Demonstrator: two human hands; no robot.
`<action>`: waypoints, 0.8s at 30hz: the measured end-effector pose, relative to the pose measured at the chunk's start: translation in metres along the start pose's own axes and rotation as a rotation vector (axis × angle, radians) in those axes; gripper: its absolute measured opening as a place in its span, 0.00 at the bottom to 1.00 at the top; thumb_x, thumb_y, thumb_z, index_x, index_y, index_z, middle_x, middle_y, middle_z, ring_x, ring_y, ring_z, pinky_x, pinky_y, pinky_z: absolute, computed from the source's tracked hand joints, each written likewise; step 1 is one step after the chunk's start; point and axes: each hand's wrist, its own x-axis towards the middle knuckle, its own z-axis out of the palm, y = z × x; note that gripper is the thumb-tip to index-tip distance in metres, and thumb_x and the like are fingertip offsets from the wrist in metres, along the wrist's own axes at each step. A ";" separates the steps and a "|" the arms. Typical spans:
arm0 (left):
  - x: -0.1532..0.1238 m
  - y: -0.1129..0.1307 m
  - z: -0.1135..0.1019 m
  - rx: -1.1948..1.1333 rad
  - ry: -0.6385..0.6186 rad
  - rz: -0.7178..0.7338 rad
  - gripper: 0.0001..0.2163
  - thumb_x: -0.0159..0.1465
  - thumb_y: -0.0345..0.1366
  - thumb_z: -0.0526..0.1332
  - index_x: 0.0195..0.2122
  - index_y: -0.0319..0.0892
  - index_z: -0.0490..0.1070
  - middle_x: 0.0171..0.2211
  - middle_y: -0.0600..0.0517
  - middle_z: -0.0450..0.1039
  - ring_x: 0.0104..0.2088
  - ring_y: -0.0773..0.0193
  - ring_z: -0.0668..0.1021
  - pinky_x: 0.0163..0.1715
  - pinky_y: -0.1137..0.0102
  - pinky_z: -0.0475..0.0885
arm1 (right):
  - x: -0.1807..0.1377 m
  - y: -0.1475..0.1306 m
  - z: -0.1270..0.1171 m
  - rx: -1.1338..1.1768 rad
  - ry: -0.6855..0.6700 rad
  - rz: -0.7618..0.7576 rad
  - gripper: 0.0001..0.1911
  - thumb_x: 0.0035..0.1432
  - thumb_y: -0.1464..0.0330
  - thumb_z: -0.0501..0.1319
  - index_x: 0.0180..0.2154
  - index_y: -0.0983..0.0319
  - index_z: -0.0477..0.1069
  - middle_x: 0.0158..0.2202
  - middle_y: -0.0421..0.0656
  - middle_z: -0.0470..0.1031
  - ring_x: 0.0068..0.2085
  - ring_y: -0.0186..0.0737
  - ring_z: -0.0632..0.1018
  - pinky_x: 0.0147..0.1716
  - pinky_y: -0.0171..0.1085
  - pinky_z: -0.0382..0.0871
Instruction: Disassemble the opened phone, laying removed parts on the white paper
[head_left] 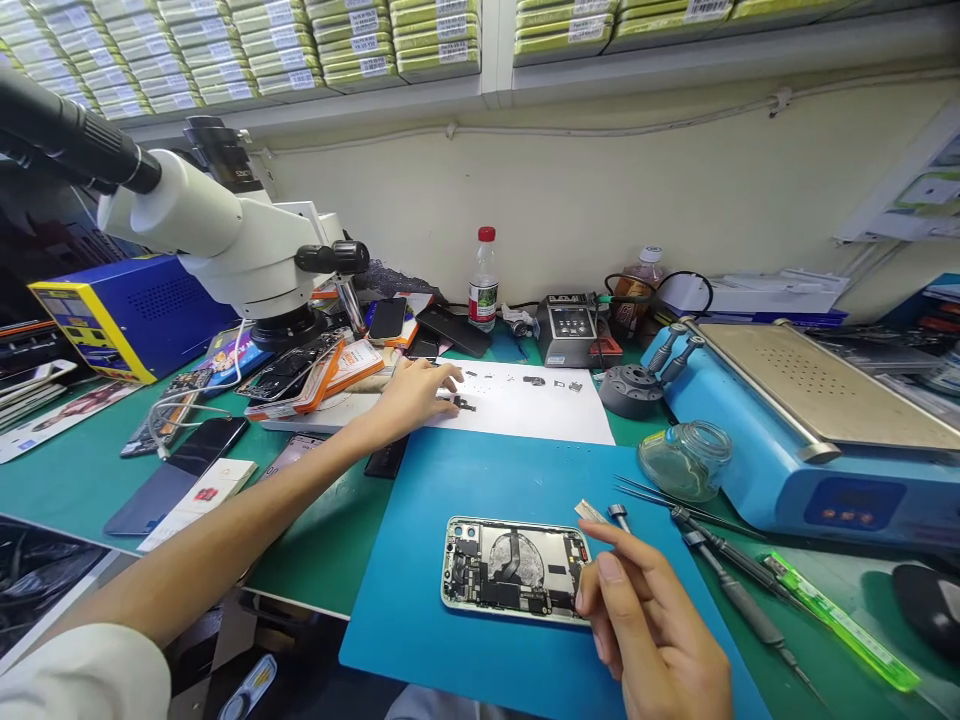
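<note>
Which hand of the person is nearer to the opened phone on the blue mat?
The right hand is nearer, at the right end of the phone. The left hand is farther away, over the white paper beyond the mat.

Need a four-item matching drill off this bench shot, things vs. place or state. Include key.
Column 1
1. opened phone
2. left hand
3. glass jar
4. plastic bottle

Column 2
A. beside the blue machine
B. upright, with a red cap
C. lying on the blue mat, inner parts exposed
D. fingers at the white sheet, near a small dark part

Pairs: 1-C, 2-D, 3-A, 4-B
</note>
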 end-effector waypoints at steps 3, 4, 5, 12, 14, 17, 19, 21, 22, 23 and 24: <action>-0.012 0.003 -0.024 -0.031 0.088 -0.003 0.14 0.69 0.40 0.73 0.54 0.46 0.78 0.51 0.49 0.85 0.57 0.47 0.79 0.64 0.49 0.67 | 0.000 -0.001 0.001 0.003 0.010 0.002 0.27 0.71 0.44 0.63 0.57 0.56 0.81 0.28 0.39 0.75 0.23 0.32 0.66 0.21 0.32 0.64; -0.021 0.005 -0.034 -0.040 0.129 -0.003 0.11 0.71 0.40 0.71 0.53 0.47 0.78 0.53 0.50 0.85 0.58 0.47 0.78 0.63 0.51 0.67 | 0.000 0.000 0.000 0.002 0.013 -0.003 0.26 0.72 0.44 0.63 0.57 0.55 0.81 0.28 0.39 0.75 0.24 0.32 0.67 0.21 0.32 0.64; -0.032 0.008 -0.044 -0.047 0.173 -0.008 0.09 0.74 0.41 0.68 0.52 0.47 0.78 0.54 0.49 0.85 0.58 0.47 0.78 0.63 0.52 0.66 | 0.001 0.002 0.000 0.001 0.016 -0.012 0.26 0.72 0.45 0.63 0.57 0.55 0.81 0.28 0.39 0.75 0.24 0.32 0.67 0.21 0.31 0.64; -0.151 0.055 -0.044 -0.103 0.333 0.059 0.12 0.82 0.39 0.56 0.40 0.46 0.72 0.34 0.55 0.77 0.33 0.62 0.78 0.37 0.67 0.68 | 0.012 0.018 -0.015 -0.283 0.014 -0.398 0.18 0.79 0.54 0.57 0.59 0.52 0.79 0.42 0.43 0.86 0.42 0.42 0.86 0.41 0.37 0.83; -0.181 0.069 -0.025 -0.120 0.328 0.086 0.16 0.82 0.36 0.56 0.33 0.46 0.64 0.27 0.58 0.68 0.26 0.66 0.71 0.29 0.68 0.63 | 0.015 0.015 -0.018 -0.537 -0.063 -0.608 0.19 0.80 0.56 0.57 0.65 0.50 0.75 0.55 0.44 0.86 0.58 0.49 0.85 0.56 0.45 0.82; -0.211 0.084 0.002 -0.092 0.389 0.112 0.19 0.81 0.31 0.55 0.30 0.46 0.56 0.24 0.58 0.61 0.24 0.65 0.64 0.28 0.67 0.59 | 0.022 0.011 -0.020 -0.884 -0.240 -0.932 0.32 0.78 0.48 0.58 0.74 0.55 0.65 0.68 0.48 0.78 0.69 0.59 0.77 0.66 0.58 0.74; -0.223 0.089 0.016 -0.103 0.406 0.119 0.19 0.80 0.29 0.56 0.30 0.46 0.55 0.23 0.58 0.59 0.25 0.64 0.64 0.29 0.66 0.59 | 0.027 0.010 -0.020 -1.035 -0.309 -1.040 0.40 0.76 0.43 0.55 0.77 0.61 0.60 0.71 0.52 0.75 0.71 0.65 0.74 0.65 0.63 0.73; -0.230 0.093 0.026 -0.141 0.386 0.096 0.18 0.79 0.29 0.58 0.31 0.46 0.56 0.24 0.58 0.60 0.26 0.65 0.66 0.30 0.66 0.60 | 0.030 0.011 -0.020 -1.113 -0.333 -1.062 0.39 0.78 0.44 0.52 0.76 0.63 0.61 0.69 0.52 0.76 0.72 0.66 0.73 0.64 0.64 0.72; -0.232 0.094 0.029 -0.161 0.367 0.074 0.17 0.79 0.29 0.59 0.32 0.46 0.57 0.26 0.58 0.61 0.26 0.65 0.67 0.30 0.67 0.61 | 0.030 0.011 -0.019 -1.127 -0.334 -1.058 0.37 0.78 0.45 0.52 0.75 0.63 0.62 0.68 0.52 0.78 0.71 0.64 0.74 0.64 0.64 0.72; -0.234 0.095 0.033 -0.178 0.347 0.055 0.15 0.79 0.31 0.60 0.34 0.47 0.58 0.27 0.58 0.63 0.27 0.65 0.68 0.30 0.67 0.62 | 0.029 0.011 -0.018 -1.130 -0.327 -1.053 0.35 0.79 0.47 0.52 0.74 0.63 0.63 0.65 0.51 0.80 0.69 0.63 0.76 0.66 0.63 0.70; -0.235 0.095 0.035 -0.191 0.329 0.035 0.14 0.78 0.32 0.61 0.35 0.47 0.60 0.28 0.58 0.64 0.28 0.64 0.70 0.30 0.67 0.63 | 0.028 0.011 -0.016 -1.128 -0.310 -1.050 0.34 0.79 0.48 0.52 0.73 0.63 0.64 0.62 0.51 0.82 0.67 0.61 0.78 0.67 0.62 0.69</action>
